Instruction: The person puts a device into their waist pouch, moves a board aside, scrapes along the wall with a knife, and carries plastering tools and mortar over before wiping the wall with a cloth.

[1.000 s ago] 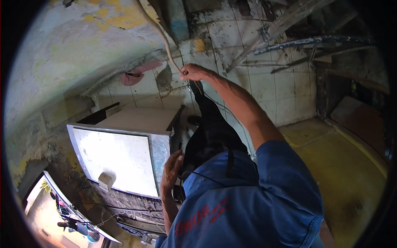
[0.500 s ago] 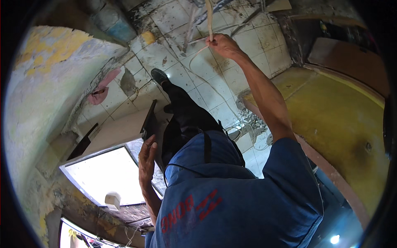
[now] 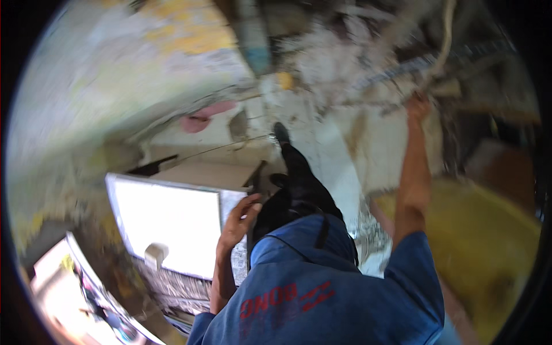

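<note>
Motion blurs much of the view. My right hand (image 3: 418, 106), out at the upper right with the arm extended, grips a long beige cable (image 3: 445, 40) that rises past the top edge. My left hand (image 3: 238, 219) is low at centre, fingers loosely bent and apart, beside the dark edge of a boxy cabinet (image 3: 207, 175) with a bright white panel (image 3: 167, 221) and a small pale block (image 3: 155, 255) on it. I cannot tell whether those fingers touch the edge. My dark-shod foot (image 3: 281, 133) is on the pale tiled floor.
A flaking wall (image 3: 98, 98) curves along the left, near a pink object (image 3: 201, 118). Beams or pipes (image 3: 397, 69) cross the upper right. A yellow surface (image 3: 477, 236) lies at right beside rubble (image 3: 368, 236); a bright opening (image 3: 69, 287) is at lower left.
My right hand has swung rightward with the cable, which now slants to the upper right. My left hand stays near the cabinet's edge. The camera's view has shifted and blurred.
</note>
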### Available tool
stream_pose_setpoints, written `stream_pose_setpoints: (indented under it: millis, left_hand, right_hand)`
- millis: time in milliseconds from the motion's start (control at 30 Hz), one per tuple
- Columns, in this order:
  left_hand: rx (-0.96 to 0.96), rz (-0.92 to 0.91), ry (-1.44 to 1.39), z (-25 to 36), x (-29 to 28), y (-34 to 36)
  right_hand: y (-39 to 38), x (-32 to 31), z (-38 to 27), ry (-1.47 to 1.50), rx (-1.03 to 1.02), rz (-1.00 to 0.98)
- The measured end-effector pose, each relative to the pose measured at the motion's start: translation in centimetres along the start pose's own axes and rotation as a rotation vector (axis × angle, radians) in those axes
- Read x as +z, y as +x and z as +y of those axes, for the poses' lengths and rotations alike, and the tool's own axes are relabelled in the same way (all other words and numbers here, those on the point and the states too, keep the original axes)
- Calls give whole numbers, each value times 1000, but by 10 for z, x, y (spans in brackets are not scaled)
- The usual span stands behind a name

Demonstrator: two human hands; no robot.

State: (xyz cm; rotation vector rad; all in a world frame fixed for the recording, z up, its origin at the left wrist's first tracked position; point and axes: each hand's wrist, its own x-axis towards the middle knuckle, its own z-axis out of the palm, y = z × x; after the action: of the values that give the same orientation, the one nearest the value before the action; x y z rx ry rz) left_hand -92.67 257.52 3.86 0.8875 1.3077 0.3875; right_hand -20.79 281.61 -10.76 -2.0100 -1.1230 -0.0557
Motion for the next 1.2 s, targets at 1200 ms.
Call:
stream_pose_setpoints:
  millis: [1200]
  left_hand:
    - [-159,202,-186,-180,114,-52]
  right_hand:
    - [-243,301,-249,855,1306,-1036]
